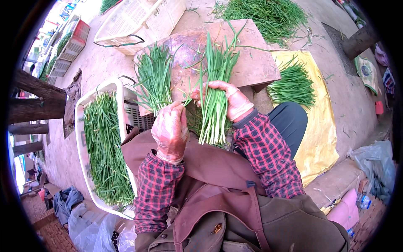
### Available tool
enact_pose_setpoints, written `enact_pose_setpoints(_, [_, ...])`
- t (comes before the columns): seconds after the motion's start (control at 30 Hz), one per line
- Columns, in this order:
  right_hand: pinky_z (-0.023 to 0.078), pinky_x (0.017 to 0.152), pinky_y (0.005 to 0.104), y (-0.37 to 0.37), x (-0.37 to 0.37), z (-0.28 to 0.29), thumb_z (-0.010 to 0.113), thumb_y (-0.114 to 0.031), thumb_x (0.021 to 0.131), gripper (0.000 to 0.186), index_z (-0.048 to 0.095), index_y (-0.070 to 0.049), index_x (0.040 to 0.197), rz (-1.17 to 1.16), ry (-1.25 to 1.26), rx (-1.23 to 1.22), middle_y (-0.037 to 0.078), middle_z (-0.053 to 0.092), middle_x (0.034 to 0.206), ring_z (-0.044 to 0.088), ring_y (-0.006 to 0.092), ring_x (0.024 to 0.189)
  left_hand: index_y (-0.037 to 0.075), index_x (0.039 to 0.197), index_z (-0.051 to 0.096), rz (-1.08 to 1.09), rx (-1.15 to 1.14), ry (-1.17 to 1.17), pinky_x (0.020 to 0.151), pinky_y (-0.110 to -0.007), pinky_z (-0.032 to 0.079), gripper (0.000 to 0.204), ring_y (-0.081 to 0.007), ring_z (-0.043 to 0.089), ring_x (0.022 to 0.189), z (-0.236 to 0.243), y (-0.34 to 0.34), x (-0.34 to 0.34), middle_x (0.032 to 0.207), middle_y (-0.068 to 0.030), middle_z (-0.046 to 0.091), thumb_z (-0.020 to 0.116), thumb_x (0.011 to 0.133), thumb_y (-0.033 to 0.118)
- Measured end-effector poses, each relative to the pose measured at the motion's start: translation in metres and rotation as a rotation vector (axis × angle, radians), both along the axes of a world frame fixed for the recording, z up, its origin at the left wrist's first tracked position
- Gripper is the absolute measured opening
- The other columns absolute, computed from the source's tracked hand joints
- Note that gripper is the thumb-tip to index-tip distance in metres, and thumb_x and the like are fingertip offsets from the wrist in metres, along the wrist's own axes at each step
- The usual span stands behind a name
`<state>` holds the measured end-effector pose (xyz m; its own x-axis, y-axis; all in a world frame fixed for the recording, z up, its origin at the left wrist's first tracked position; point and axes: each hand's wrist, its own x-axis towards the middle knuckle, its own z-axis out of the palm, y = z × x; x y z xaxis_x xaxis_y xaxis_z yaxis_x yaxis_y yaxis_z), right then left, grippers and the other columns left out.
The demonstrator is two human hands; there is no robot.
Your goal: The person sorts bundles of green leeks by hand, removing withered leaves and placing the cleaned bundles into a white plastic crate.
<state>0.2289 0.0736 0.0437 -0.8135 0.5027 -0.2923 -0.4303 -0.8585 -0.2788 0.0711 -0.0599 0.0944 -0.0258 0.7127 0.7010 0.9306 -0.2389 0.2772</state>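
Note:
My right hand point(228, 98), in a clear plastic glove, is wrapped round a bundle of green chives point(216, 109). The pale stem ends point toward me and the leaves lean over the wooden board point(252, 63). My left hand point(171, 131), also gloved, is closed in a pinch just left of the bundle. A few loose chive blades point(187, 100) stick out from its fingertips. Another chive bunch point(156, 77) lies on the board's left part, its stems running behind my left hand.
A white crate point(79, 126) packed with chives stands at my left. An empty white crate point(138, 25) is beyond the board. A large chive heap point(264, 19) lies far right, and a smaller pile point(292, 86) rests on a yellow sheet point(321, 138). Wooden posts point(37, 98) stand at the left.

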Motion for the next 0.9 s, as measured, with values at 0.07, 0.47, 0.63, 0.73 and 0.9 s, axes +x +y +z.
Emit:
enact_pose_setpoints(0.07, [0.056,0.096,0.0482,-0.001,0.001,0.001,0.054,-0.014,0.095,0.035,0.059,0.010,0.119,0.042,0.018,0.023,0.027,0.067,0.115,0.068,0.0386,0.107,0.000,0.101,0.065,0.012,-0.006,0.056,0.074,-0.037,0.055,0.021,-0.0302,0.068,0.084,0.000,0.000,0.001,0.094,-0.0134,0.069,0.069,0.082,-0.008])
enact_pose_setpoints(0.47, [0.054,0.099,0.0490,0.001,0.001,-0.002,0.061,-0.017,0.095,0.030,0.061,0.003,0.116,-0.030,0.075,0.021,0.022,0.066,0.122,0.067,0.0340,0.108,0.002,0.107,0.062,-0.091,-0.162,0.285,0.071,-0.037,0.052,0.030,-0.0270,0.065,0.088,-0.009,-0.005,0.003,0.102,-0.0109,0.066,0.064,0.077,0.001])
enact_pose_setpoints(0.63, [0.056,0.084,0.0439,0.009,0.006,-0.018,0.062,-0.016,0.095,0.021,0.060,-0.002,0.110,-0.195,0.103,0.048,0.008,0.066,0.095,0.066,0.0228,0.084,0.003,0.105,0.061,-0.146,-0.244,0.226,0.072,-0.036,0.051,0.028,-0.0260,0.062,0.086,-0.012,-0.007,0.007,0.098,-0.0092,0.063,0.061,0.077,0.002])
enact_pose_setpoints(0.73, [0.055,0.075,0.0383,0.035,0.018,-0.011,0.064,-0.020,0.096,0.018,0.060,-0.004,0.103,-0.229,0.050,0.092,0.002,0.062,0.085,0.062,0.0171,0.073,0.004,0.106,0.060,-0.194,-0.326,0.222,0.071,-0.037,0.051,0.029,-0.0261,0.062,0.086,-0.028,-0.020,0.005,0.095,-0.0098,0.062,0.059,0.077,0.002])
enact_pose_setpoints(0.9, [0.054,0.064,0.0346,0.044,0.031,0.034,0.068,-0.016,0.093,0.022,0.062,-0.001,0.107,-0.358,-0.327,0.420,0.007,0.066,0.084,0.063,0.0171,0.067,0.004,0.136,0.053,-0.177,-0.930,0.141,0.091,-0.043,0.053,0.052,-0.0360,0.062,0.110,-0.046,-0.027,-0.017,0.119,-0.0193,0.065,0.062,0.085,0.000])
